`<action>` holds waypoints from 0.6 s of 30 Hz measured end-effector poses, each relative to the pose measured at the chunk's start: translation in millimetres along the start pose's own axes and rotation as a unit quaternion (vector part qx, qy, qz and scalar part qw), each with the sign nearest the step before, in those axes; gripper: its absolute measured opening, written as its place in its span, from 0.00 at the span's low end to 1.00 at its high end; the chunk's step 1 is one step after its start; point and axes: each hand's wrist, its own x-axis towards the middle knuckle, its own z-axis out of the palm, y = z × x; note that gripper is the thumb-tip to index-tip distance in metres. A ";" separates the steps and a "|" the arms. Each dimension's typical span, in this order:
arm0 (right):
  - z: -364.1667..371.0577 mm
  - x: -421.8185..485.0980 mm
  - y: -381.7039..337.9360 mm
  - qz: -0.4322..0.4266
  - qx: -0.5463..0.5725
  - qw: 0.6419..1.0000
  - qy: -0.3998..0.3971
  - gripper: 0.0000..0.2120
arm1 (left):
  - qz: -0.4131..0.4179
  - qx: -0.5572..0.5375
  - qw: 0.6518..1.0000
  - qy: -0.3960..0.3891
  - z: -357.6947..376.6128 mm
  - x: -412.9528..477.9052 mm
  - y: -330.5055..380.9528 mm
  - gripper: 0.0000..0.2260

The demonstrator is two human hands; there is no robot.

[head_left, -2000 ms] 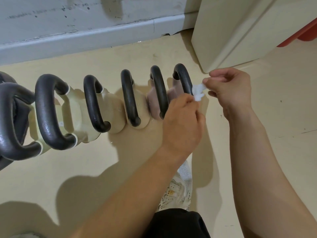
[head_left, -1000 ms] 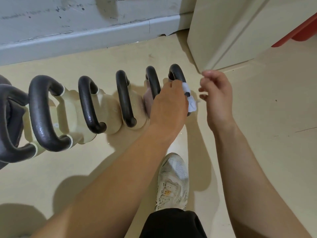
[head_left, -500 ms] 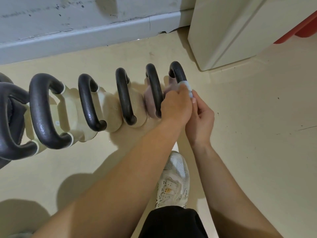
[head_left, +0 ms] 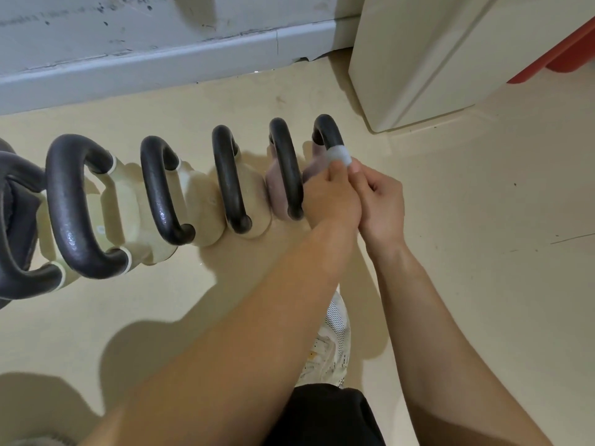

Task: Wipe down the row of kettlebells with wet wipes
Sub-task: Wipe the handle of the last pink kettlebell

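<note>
Several kettlebells with black handles stand in a row on the floor, from the far left to the rightmost kettlebell (head_left: 325, 132). A white wet wipe (head_left: 338, 155) is wrapped round that last handle. My left hand (head_left: 330, 196) grips the handle over the wipe, just below the exposed white part. My right hand (head_left: 381, 201) is pressed against the left one, its fingers curled with the fingertips at the wipe's right edge. The pinkish body of the last kettlebell is mostly hidden behind my hands.
A grey baseboard (head_left: 161, 66) runs along the wall behind the row. A cream cabinet (head_left: 418, 59) stands close to the right of the last kettlebell. My white shoe (head_left: 331, 346) is on the beige floor below my arms.
The wipe went from being pulled between both hands to wrapped round the last handle. My right hand came in from the right and now sits against my left hand.
</note>
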 end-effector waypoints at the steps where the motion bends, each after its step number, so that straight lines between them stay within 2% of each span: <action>1: -1.8 -8.8 6.9 -0.002 0.010 1.000 0.001 0.15 | 0.024 -0.002 1.000 -0.002 -0.4 -5.8 -13.0 0.18; 5: -2.1 -37.4 29.1 0.016 0.085 0.996 0.006 0.14 | 0.120 0.084 0.989 0.009 -1.6 -10.7 -56.0 0.17; 7: -0.9 -39.1 36.1 0.008 0.093 0.996 0.007 0.14 | 0.190 0.111 0.975 0.022 -4.1 -7.2 -69.5 0.13; 9: -0.6 -37.4 42.3 0.001 0.078 0.997 -0.002 0.14 | 0.229 0.126 0.965 0.028 -4.9 -5.2 -76.5 0.14; 14: -1.0 -33.8 58.1 0.037 0.041 0.998 0.028 0.13 | 0.241 0.165 0.956 0.030 -3.9 -4.0 -85.7 0.13; 18: 2.3 -29.4 53.3 0.094 0.163 0.982 0.002 0.15 | 0.242 0.172 0.953 0.060 -1.0 -6.0 -92.2 0.15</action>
